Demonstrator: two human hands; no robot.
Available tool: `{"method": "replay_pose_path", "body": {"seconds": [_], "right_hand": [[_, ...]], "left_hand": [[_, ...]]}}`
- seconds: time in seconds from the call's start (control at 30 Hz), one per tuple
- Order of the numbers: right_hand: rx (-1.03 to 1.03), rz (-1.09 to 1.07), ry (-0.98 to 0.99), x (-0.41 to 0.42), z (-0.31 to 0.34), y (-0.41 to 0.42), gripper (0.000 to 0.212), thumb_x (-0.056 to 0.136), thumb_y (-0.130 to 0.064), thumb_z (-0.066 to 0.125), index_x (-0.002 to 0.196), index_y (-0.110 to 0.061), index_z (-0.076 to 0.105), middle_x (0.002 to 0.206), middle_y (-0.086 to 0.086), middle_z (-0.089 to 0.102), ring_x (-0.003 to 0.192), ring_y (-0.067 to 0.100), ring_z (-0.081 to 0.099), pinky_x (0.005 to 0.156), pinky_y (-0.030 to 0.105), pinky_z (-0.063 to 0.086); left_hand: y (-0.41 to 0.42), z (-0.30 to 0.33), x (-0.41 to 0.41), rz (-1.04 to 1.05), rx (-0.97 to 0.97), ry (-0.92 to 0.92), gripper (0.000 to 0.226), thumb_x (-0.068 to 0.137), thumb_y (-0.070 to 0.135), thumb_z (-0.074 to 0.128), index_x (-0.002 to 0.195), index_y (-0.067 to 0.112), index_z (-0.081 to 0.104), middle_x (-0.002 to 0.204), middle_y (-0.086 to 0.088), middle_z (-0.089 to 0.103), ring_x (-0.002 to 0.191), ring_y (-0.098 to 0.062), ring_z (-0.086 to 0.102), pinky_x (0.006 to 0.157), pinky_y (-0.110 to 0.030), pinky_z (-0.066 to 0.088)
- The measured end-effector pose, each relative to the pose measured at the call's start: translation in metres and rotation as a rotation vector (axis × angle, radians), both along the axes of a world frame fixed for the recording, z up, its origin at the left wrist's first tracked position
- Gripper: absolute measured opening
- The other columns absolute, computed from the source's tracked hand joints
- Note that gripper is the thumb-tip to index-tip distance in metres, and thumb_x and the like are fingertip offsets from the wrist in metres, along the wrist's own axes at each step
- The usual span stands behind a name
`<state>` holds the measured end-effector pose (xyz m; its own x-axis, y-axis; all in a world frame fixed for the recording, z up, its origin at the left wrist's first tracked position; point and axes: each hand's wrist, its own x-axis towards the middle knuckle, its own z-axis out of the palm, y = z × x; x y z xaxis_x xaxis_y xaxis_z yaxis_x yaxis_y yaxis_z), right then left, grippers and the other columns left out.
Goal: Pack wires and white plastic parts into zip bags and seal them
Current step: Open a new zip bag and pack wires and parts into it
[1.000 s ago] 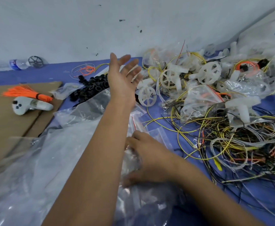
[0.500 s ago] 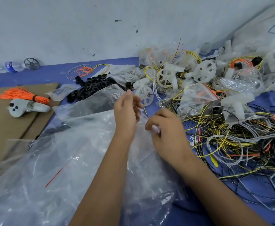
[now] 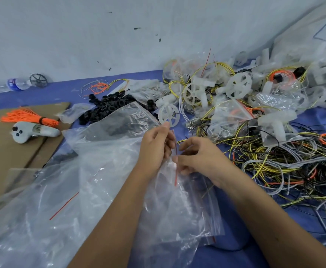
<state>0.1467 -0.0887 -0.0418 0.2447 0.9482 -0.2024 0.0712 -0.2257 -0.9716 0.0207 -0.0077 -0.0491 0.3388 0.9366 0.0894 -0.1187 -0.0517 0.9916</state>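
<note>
My left hand [image 3: 157,146] and my right hand [image 3: 198,158] meet at the mouth of a clear zip bag [image 3: 179,207], which I hold up over the heap of loose plastic bags [image 3: 65,190] in front of me. The left hand is nearly closed, fingers curled together and pinching the bag's top edge by its red seal strip [image 3: 175,171]. The right hand is half curled – thumb and forefinger nip the same edge just across from the left, the other fingers bent loosely above. The two hands sit just beside each other, the strip running down between them. The bag hangs below my fingers, and whether anything is inside it I cannot tell. To the right, on the blue cloth [image 3: 313,225], lies the tangle of wires [image 3: 286,167] – yellow, black, grey and orange. Beyond my hands lie the white plastic parts [image 3: 237,86], spoked wheels and tubes mixed with filled bags, piled toward the wall. A pile of black rings [image 3: 110,107] sits beyond the loose bags. On the brown cardboard [image 3: 5,151] at the left rest a white controller [image 3: 30,132] and a bundle of orange strands [image 3: 24,118], and a water bottle [image 3: 13,85] lies by the wall.
</note>
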Motion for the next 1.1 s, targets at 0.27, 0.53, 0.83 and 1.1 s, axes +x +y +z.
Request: {"method": "replay_pose_path", "body": {"seconds": [0.27,0.53,0.83,1.1], "right_hand": [[0.034,-0.03,0.022,-0.002,-0.007,0.004,0.047,0.073,-0.005,0.089,0.109,-0.014,0.06,0.063,-0.001,0.068,0.043,0.014,0.051,0.042,0.023,0.041],[0.205,-0.205,-0.081,0.003,-0.014,0.008,0.011,0.089,-0.012,0.076,0.078,-0.015,0.076,0.056,-0.005,0.063,0.043,0.006,0.05,0.045,0.021,0.04],[0.322,-0.247,-0.142,-0.003,-0.014,0.007,0.024,0.087,-0.023,0.079,0.066,-0.015,0.072,0.046,0.005,0.06,0.035,0.016,0.051,0.041,0.023,0.039],[0.3,-0.208,-0.111,-0.006,-0.01,0.003,0.029,0.083,-0.017,0.083,0.065,-0.006,0.064,0.045,0.008,0.059,0.032,0.015,0.048,0.036,0.024,0.038]], "left_hand": [[0.002,-0.007,0.001,0.071,-0.039,-0.196,0.047,0.098,0.049,0.051,0.073,0.011,0.06,0.06,-0.006,0.052,0.038,-0.013,0.035,0.039,-0.017,0.023],[-0.007,0.001,-0.002,0.131,0.189,-0.089,0.043,0.1,0.036,0.052,0.064,0.014,0.056,0.053,-0.003,0.046,0.042,-0.011,0.035,0.042,-0.019,0.028],[-0.014,-0.001,0.006,0.131,0.332,0.221,0.045,0.091,0.048,0.066,0.069,0.01,0.056,0.063,-0.013,0.058,0.058,-0.021,0.048,0.058,-0.041,0.043],[-0.003,-0.01,0.002,0.064,0.124,0.23,0.024,0.083,0.014,0.058,0.061,0.006,0.055,0.048,0.003,0.051,0.04,-0.01,0.039,0.044,-0.02,0.031]]}}
